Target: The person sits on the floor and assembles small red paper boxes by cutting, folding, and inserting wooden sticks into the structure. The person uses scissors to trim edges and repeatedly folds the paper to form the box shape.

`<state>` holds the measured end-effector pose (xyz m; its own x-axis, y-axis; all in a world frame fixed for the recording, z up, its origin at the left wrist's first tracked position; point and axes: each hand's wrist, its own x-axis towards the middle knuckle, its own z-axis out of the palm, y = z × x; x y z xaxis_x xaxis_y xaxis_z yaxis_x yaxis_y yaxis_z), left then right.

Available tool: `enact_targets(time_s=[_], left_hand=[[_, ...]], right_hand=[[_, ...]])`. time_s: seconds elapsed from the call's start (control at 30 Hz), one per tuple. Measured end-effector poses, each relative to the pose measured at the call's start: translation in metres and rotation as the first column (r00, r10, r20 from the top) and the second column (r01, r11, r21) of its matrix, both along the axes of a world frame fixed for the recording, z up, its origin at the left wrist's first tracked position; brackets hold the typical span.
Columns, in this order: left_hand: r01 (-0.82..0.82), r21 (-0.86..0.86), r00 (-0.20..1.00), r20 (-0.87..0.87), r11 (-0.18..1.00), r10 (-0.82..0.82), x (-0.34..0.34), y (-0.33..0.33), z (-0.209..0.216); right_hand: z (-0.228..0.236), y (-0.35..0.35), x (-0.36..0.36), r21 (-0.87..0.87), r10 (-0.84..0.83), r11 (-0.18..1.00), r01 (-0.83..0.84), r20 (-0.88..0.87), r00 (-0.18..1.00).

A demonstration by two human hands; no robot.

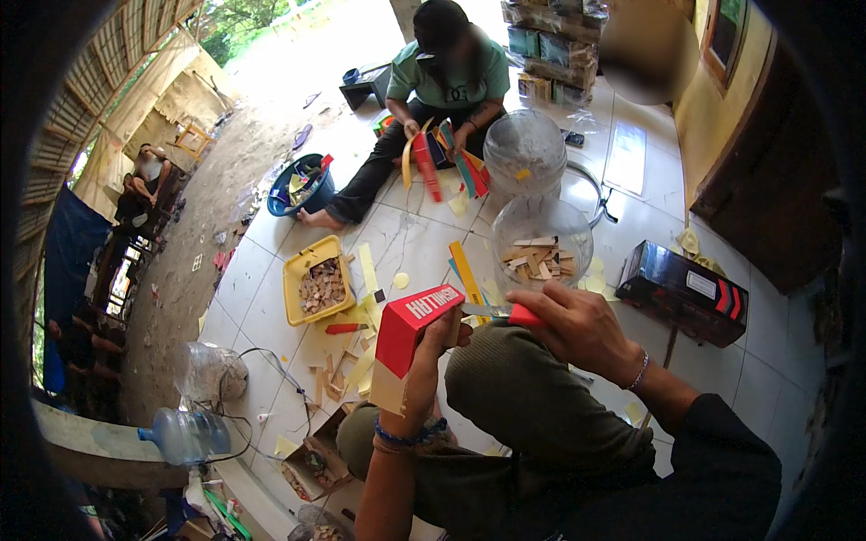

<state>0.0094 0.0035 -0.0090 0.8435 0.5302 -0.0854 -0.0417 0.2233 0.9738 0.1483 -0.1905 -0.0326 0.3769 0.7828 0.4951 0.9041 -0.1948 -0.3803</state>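
Note:
My left hand (426,361) is closed around a red box-shaped piece (394,332) with white lettering and a tan lower part, held up above my lap. My right hand (577,326) grips the red handle of a knife (525,316). Its blade points left and reaches the right end of the red piece; whether it touches cannot be made out. Behind the blade, a yellow strip (465,272) slants upward. On the floor beyond my left hand lies another red-handled tool (345,328) among yellow paper scraps and thin wooden pieces (334,379).
A yellow basin (290,287) of small wooden bits stands ahead left. Clear plastic tubs (577,225) stand ahead, one holding wood strips (543,260). A black box (683,293) lies right. Opposite sits another person (451,81) holding coloured strips, beside a blue bucket (311,200). Water bottles (185,435) lie left.

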Motion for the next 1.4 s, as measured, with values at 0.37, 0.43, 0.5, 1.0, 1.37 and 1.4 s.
enact_targets(time_s=[0.37, 0.43, 0.5, 1.0, 1.37, 1.4], left_hand=[[0.004, 0.141, 1.0, -0.008, 0.99, -0.003, -0.002, 0.006, -0.007], [0.016, 0.159, 1.0, -0.013, 0.987, -0.014, -0.001, 0.009, -0.01], [-0.003, 0.101, 0.998, -0.064, 0.995, 0.01, -0.002, 0.01, -0.011], [-0.067, -0.289, 0.995, 0.052, 0.955, 0.086, 0.002, 0.016, -0.006], [-0.109, -0.376, 0.994, -0.022, 0.92, 0.109, 0.001, 0.029, -0.018], [-0.124, -0.39, 0.992, -0.023, 0.912, 0.125, 0.001, 0.031, -0.018]], right_hand=[[-0.003, 0.006, 0.001, 0.019, 0.012, 1.0, -0.012, -0.002, 1.0], [-0.003, 0.009, 0.0, 0.029, 0.013, 0.999, -0.013, 0.013, 1.0], [-0.003, 0.01, -0.002, 0.017, 0.001, 1.0, 0.0, -0.006, 1.0], [-0.032, -0.007, 0.002, 0.194, 0.057, 0.981, -0.015, -0.209, 0.976], [-0.353, -0.191, -0.051, -0.686, -0.732, 0.634, 0.356, -0.386, 0.561], [-0.371, -0.205, -0.055, -0.722, -0.764, 0.59, 0.361, -0.355, 0.538]])
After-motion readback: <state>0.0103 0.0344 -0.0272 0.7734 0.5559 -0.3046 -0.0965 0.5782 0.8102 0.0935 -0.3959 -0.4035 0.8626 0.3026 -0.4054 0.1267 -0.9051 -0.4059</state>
